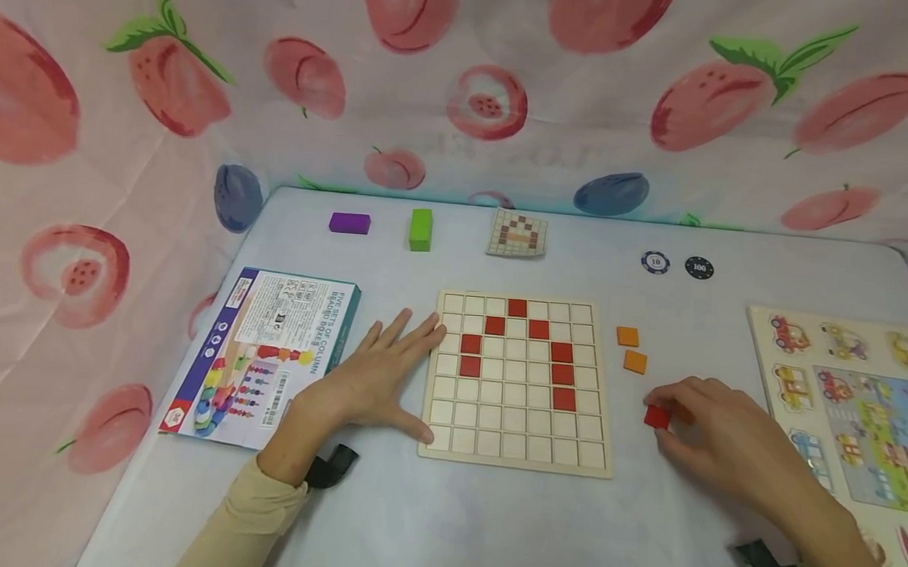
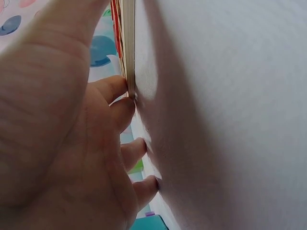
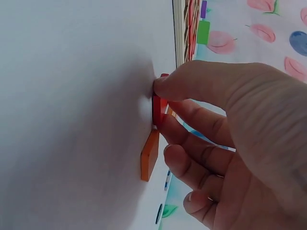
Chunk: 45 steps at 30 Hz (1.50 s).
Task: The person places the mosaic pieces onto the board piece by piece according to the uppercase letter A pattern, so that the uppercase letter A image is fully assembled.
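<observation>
In the head view, a square wooden grid board lies on the table, with several red tiles set in an arch in its cells. My left hand is spread flat at the board's left side, thumb and fingertips touching its edge. To the right of the board, my right hand pinches a red square tile between thumb and fingers, low over the table. The right wrist view shows this red tile upright on its edge in the fingers, with an orange tile close beside it.
Two orange tiles lie right of the board. Behind it are a patterned card, a green block, a purple block and two round chips. A printed box lies left, a vehicle picture board right.
</observation>
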### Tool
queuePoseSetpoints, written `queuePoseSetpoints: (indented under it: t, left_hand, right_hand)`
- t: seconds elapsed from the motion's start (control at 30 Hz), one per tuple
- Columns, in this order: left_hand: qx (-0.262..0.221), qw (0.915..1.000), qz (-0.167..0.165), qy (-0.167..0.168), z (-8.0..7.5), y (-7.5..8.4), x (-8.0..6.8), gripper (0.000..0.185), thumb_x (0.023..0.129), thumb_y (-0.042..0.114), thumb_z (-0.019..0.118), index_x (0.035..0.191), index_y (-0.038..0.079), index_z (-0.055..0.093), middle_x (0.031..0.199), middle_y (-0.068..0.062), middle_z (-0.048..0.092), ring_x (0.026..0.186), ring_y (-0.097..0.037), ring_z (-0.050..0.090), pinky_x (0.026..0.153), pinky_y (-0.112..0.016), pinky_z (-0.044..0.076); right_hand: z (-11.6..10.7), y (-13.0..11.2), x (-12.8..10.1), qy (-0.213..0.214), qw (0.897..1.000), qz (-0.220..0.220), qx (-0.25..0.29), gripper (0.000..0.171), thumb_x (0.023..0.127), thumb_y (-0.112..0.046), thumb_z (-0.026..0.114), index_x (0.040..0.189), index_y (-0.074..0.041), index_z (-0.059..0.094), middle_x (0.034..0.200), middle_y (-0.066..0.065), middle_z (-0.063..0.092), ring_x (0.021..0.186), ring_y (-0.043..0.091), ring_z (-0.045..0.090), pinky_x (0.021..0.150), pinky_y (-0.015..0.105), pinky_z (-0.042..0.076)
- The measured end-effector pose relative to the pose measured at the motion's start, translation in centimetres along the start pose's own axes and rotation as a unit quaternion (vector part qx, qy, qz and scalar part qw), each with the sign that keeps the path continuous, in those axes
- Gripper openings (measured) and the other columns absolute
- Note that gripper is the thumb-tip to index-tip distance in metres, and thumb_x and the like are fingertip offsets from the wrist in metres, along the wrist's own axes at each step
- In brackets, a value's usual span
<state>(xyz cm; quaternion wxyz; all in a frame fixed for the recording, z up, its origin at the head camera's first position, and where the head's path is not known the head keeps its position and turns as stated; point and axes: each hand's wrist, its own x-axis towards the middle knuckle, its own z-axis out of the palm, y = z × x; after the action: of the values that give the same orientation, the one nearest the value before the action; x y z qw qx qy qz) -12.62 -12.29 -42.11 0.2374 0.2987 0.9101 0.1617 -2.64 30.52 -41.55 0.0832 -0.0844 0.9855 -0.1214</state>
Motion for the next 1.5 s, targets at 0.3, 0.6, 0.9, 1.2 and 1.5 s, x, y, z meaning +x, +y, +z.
queuePoseSetpoints:
  t: [0.3, 0.6, 0.9, 1.2, 1.5]
  left_hand:
    - [-0.001, 1.0000, -0.004, 0.001, 0.1, -0.1, 0.1, 0.139, 0.067, 0.065, 0.094, 0.173, 0.019, 0.017, 0.183, 0.001, 0.004, 0.170, -0.037, -0.005, 0.136, -0.067, 0.003]
    - [0.004, 1.0000, 0.000, 0.003, 0.1, -0.2, 0.1, 0.140, 0.067, 0.067, 0.093, 0.173, 0.020, 0.016, 0.183, 0.000, 0.004, 0.170, -0.038, -0.004, 0.136, -0.067, 0.003]
    - [0.001, 1.0000, 0.002, 0.006, 0.1, -0.3, 0.0, 0.139, 0.067, 0.069, 0.092, 0.173, 0.020, 0.017, 0.183, 0.001, 0.005, 0.170, -0.037, -0.004, 0.136, -0.066, 0.004]
    - [0.001, 1.0000, 0.007, 0.004, 0.1, -0.2, 0.1, 0.139, 0.067, 0.070, 0.092, 0.173, 0.021, 0.016, 0.183, 0.002, 0.003, 0.170, -0.037, -0.004, 0.136, -0.066, 0.004]
    - [0.003, 1.0000, 0.005, 0.004, 0.1, -0.3, 0.0, 0.139, 0.067, 0.070, 0.092, 0.173, 0.021, 0.016, 0.183, 0.001, 0.003, 0.170, -0.038, -0.004, 0.136, -0.066, 0.004]
  right_hand:
    - [0.0, -2.1, 1.4, 0.056, 0.997, -0.045, 0.017, 0.032, 0.079, -0.022, 0.090, 0.109, -0.024, 0.077, 0.104, -0.005, 0.076, 0.091, 0.017, 0.063, 0.083, 0.046, 0.056]
    - [0.6, -7.8, 4.2, 0.113, 0.976, -0.166, 0.087, 0.027, 0.082, -0.020, 0.090, 0.105, -0.028, 0.077, 0.104, -0.012, 0.073, 0.090, 0.008, 0.062, 0.077, 0.033, 0.057]
    - [2.3, -13.9, 7.9, 0.085, 0.967, -0.230, 0.076, 0.019, 0.087, -0.030, 0.087, 0.104, -0.025, 0.081, 0.105, -0.011, 0.078, 0.101, 0.011, 0.072, 0.089, 0.035, 0.063]
    - [3.3, -16.0, 9.6, 0.053, 0.964, -0.260, 0.016, 0.016, 0.088, -0.027, 0.088, 0.102, -0.021, 0.083, 0.101, -0.007, 0.078, 0.095, 0.015, 0.073, 0.086, 0.035, 0.061]
    - [3.4, -16.1, 9.6, 0.051, 0.968, -0.247, 0.010, 0.011, 0.090, -0.030, 0.087, 0.097, -0.023, 0.083, 0.100, -0.007, 0.076, 0.093, 0.014, 0.070, 0.084, 0.032, 0.060]
